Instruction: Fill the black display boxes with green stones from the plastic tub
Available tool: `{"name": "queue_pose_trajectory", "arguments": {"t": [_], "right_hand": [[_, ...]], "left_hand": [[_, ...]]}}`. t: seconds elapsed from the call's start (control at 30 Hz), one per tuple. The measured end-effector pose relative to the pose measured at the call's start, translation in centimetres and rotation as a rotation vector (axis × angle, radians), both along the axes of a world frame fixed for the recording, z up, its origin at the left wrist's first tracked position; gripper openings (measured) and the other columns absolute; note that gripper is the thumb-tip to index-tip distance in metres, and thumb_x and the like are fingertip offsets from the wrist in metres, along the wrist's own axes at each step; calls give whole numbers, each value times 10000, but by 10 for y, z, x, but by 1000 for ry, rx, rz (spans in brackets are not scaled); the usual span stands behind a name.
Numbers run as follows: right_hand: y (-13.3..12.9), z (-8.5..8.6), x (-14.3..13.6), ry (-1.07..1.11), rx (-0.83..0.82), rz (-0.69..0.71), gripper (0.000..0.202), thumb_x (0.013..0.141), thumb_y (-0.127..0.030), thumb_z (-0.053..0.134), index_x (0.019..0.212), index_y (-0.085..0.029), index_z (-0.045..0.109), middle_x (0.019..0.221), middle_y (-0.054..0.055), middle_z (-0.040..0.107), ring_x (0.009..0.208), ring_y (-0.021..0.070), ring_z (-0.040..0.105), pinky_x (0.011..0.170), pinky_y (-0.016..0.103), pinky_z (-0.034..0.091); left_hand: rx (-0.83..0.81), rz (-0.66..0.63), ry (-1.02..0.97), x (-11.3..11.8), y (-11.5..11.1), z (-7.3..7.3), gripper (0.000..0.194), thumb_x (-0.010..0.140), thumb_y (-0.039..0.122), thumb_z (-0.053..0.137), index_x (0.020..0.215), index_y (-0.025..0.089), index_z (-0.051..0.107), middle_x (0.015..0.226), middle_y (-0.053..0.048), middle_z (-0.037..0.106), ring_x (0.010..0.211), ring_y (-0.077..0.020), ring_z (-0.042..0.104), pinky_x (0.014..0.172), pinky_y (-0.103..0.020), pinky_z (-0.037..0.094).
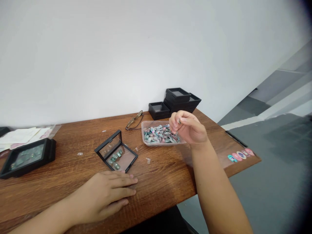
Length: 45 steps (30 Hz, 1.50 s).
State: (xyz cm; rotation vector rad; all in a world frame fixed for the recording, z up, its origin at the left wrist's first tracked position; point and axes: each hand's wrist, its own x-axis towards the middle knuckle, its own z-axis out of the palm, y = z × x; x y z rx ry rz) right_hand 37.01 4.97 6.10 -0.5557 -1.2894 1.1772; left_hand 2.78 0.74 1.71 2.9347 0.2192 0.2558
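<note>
My left hand [107, 191] lies flat on the table with its fingers stretched out, by the front edge of an opened black display case [131, 162]. Inside that case a row of green press-on nails [116, 156] rests on the clear film. My right hand [190, 126] is raised over the right end of a clear plastic tub [143, 138], thumb and fingers pinched together. Between them shows a small greenish press-on nail [179, 121], partly hidden by the fingers. Many loose press-on nails [158, 134] in green, silver and pink fill the tub.
Black cases [179, 99] are stacked by the wall, behind eyeglasses [134, 121]. A closed case [28, 157] with green nails and some papers [21, 136] lie at left. Small clear pieces [148, 160] are scattered about. Round stickers [241, 154] mark the table's right corner.
</note>
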Motion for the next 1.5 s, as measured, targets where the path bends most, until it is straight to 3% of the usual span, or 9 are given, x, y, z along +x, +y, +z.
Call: {"name": "queue_pose_trajectory", "arguments": {"t": [0.63,1.23,1.5], "right_hand": [[0,-4,1,-15,43,-20,191,755,-225,826,747,-186,639,625,-41,542,541,90,506,490,223,408],[-1,0,-1,-18,22,-14,257,822,-322,760,684,-173,602,629,-10,553,553,113,504,497,254,403],[0,-1,0,-19,27,-20,213,789,-305,798,722,-181,637,615,-20,556,542,109,497,493,246,405]], "left_hand": [[34,0,2,1,0,2,310,1008,280,509,1295,255,624,1431,27,613,1266,-168,648,1014,-343,594],[29,8,19,1,0,4,303,1006,286,513,1283,267,635,1436,42,608,1258,-163,653,1013,-338,594],[-5,14,-4,0,-1,2,308,997,273,532,1287,259,634,1423,20,627,1255,-163,654,1037,-324,571]]}}
